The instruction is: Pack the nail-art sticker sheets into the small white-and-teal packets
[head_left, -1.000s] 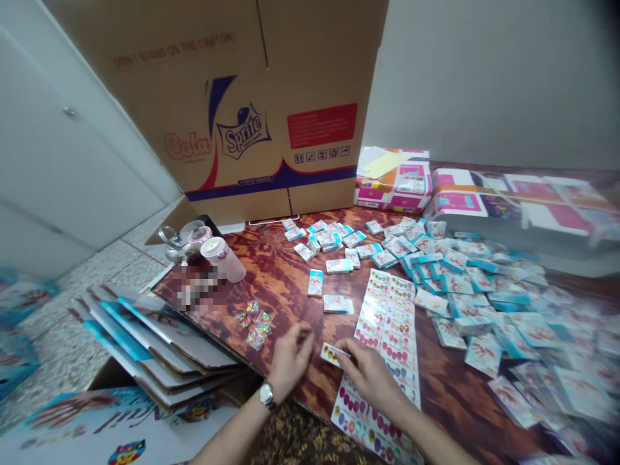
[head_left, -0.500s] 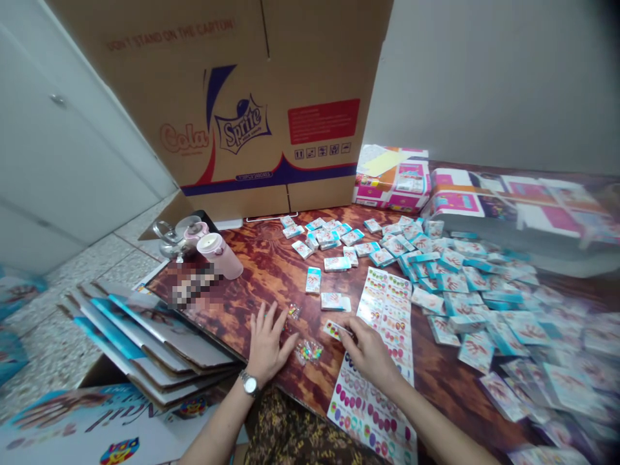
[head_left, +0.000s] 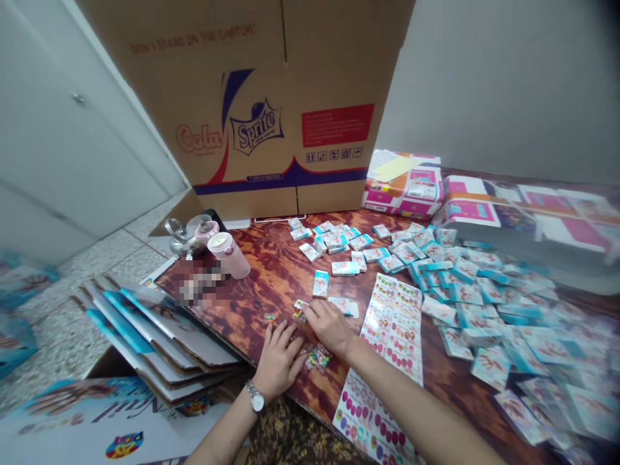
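"What's in the right hand (head_left: 332, 328)?"

"A little card (head_left: 301, 305) with bright colours. The thumb and fingers pinch it."

"Where is that?"

"To the left of the long sheet (head_left: 396, 310), the one with rows of coloured shapes. The right arm (head_left: 402, 394) goes across over the long sheet."

"And the left hand (head_left: 278, 363)?"

"It's more to the left of the long sheet, palm down, with its fingers spread apart. I can't tell if anything is under it. There's a shiny watch (head_left: 257, 401) on that wrist."

"What's close to it?"

"Clear packets (head_left: 318, 356) with bright bits inside. Some are by the thumb, between that hand and the long sheet. Another bit of bright stuff is by the fingertips, farther left of the long sheet."

"And the little white and blue boxes (head_left: 467, 294)?"

"A big messy heap is to the right of the long sheet. More lie past its far end, on the left. One open box (head_left: 343, 307) is just left of the long sheet, on the brown table (head_left: 276, 274)."

"And the pink cup (head_left: 231, 257)?"

"Well off to the left of the long sheet."
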Motion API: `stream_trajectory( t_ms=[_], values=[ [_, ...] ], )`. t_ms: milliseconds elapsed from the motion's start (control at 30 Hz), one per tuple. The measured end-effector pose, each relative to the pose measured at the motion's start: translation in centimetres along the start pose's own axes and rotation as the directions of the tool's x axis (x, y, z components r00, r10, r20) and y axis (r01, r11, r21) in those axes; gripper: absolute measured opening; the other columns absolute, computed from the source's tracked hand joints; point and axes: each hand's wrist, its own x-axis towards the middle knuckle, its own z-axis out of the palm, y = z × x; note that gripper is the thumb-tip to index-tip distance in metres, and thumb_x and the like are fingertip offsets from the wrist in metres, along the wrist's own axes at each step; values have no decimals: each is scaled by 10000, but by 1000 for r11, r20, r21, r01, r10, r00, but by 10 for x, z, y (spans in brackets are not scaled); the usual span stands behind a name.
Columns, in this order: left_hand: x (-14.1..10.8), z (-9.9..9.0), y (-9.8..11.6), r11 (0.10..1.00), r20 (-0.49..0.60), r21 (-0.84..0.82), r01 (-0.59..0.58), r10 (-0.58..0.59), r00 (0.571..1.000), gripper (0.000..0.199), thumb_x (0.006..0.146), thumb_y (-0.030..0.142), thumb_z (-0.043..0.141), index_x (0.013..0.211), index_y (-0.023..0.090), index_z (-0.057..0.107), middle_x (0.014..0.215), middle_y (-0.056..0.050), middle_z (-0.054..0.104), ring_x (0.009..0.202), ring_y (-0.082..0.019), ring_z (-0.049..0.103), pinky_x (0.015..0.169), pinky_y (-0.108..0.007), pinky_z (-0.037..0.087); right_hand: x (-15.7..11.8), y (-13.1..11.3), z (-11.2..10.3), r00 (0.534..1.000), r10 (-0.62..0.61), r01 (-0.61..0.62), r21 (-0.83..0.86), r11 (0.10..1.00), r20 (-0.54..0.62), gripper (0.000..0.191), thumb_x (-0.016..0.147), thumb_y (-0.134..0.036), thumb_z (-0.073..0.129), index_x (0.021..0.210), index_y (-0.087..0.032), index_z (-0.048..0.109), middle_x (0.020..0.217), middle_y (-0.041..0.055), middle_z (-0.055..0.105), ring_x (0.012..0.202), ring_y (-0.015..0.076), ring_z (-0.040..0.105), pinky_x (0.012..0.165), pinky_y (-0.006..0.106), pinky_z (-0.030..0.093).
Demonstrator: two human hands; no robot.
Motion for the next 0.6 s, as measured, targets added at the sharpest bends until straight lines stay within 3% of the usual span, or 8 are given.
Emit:
stream_trajectory(
  t_ms=[133,367,500,600],
  values=[
    [-2,3,-3,1000,19,2,-1,1,1000,379,831,280,484,1205,216,505,1269,-114,483,1220,-315,357,995,-608,236,4,-10,15,995,-85,86,-30,996,59,166,881,-157,435,993,-161,558,865,76,590,811,199,508,730,322,388],
    [0,2,-5,994,-17,-90,59,-60,998,263,854,233,451,1090,208,564,1167,-85,558,1183,-275,412,1001,-570,270,8,-18,28,991,-23,32,-60,998,135,139,856,-93,425,866,-128,559,799,90,589,767,206,513,725,355,405],
    [5,-1,-8,983,-147,-162,90,-114,983,182,861,224,448,978,202,587,1055,-69,599,1119,-248,469,1002,-536,293,18,-18,27,990,-16,22,-39,999,143,136,853,-85,425,845,-126,555,778,89,595,760,199,530,718,342,421],
    [15,-7,-4,959,-289,-242,149,-218,932,176,866,189,423,969,188,566,1002,-74,598,1040,-217,515,948,-444,386,14,-12,14,992,19,-18,-10,1000,126,139,840,-73,442,845,-148,558,786,75,605,784,194,552,722,313,433]
  ],
)
